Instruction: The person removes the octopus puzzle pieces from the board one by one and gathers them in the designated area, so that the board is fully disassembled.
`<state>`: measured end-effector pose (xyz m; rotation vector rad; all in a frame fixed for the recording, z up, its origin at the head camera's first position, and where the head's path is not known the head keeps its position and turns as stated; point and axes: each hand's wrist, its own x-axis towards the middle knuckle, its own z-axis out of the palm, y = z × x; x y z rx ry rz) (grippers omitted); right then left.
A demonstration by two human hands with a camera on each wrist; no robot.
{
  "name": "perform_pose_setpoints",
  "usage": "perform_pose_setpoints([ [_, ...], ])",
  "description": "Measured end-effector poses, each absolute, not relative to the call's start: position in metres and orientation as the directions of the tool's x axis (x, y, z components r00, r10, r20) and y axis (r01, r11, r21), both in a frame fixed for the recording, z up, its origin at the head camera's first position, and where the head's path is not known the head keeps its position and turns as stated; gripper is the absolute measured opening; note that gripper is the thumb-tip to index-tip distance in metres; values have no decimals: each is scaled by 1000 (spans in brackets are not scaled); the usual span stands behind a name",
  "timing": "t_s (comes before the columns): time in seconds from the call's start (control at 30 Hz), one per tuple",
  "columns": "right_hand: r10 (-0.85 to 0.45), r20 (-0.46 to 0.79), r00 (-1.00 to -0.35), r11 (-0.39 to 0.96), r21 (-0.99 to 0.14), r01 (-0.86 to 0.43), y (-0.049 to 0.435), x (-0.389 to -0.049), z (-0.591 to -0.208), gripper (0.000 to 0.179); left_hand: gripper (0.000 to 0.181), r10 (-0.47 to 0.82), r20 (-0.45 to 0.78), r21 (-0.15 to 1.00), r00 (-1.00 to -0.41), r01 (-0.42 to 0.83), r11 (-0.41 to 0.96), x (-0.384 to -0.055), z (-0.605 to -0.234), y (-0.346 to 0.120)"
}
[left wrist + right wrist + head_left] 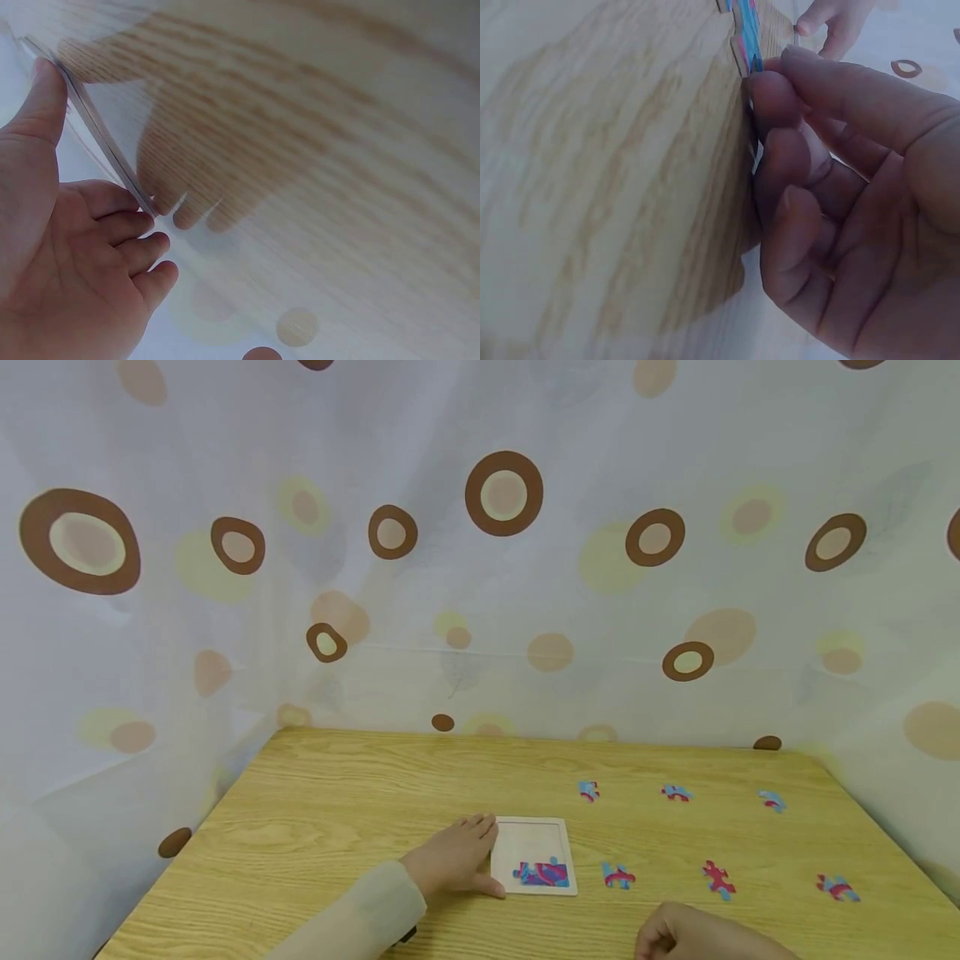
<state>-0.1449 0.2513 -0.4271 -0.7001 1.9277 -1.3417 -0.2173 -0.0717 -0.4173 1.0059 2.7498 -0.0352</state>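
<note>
A pale square puzzle tray (528, 839) lies on the table, with joined purple, pink and blue jigsaw pieces (546, 873) along its lower right part. My left hand (457, 857) rests at the tray's left edge, its thumb at the near corner and its fingers at the far one. In the left wrist view, the thumb and forefinger of that hand (82, 232) touch the tray's thin edge (112, 146). Near the front of the table, my right hand (693, 933) rests with loosely curled fingers and holds nothing. The right wrist view shows its thumb by the forefinger (776, 97).
Several loose jigsaw pieces lie in two rows right of the tray. The near row has a red-blue piece (618, 876), a mostly red piece (718, 877) and another (837, 887). Three more, including a blue-red piece (588, 791), lie farther back. A patterned curtain (570, 693) surrounds the table.
</note>
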Motion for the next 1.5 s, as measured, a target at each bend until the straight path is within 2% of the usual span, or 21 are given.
perform_pose_setpoints([
  [0.1,-745,-225,-628,340,-938,-68,249,-149,-424,10,88,635,-205,54,-745,639,767,-217,-417,-72],
  [0.3,-756,-124,-643,324,-924,-203,233,-173,-413,11,88,642,-195,43,-742,647,761,-219,-418,-72],
  [0.53,-656,-153,-739,427,-882,-197,206,-199,-403,20,87,649,-197,29,-735,657,753,-219,-419,-73],
  [0.77,-647,-131,-751,452,-859,-240,179,-216,-413,17,89,642,-187,25,-744,649,760,-218,-420,-71],
  [1.07,-627,-82,-775,494,-810,-314,157,-222,-419,15,90,646,-180,43,-741,651,758,-218,-420,-71],
  [1.5,-617,-86,-782,549,-759,-349,150,-222,-421,5,89,643,-181,28,-744,649,760,-216,-417,-71],
])
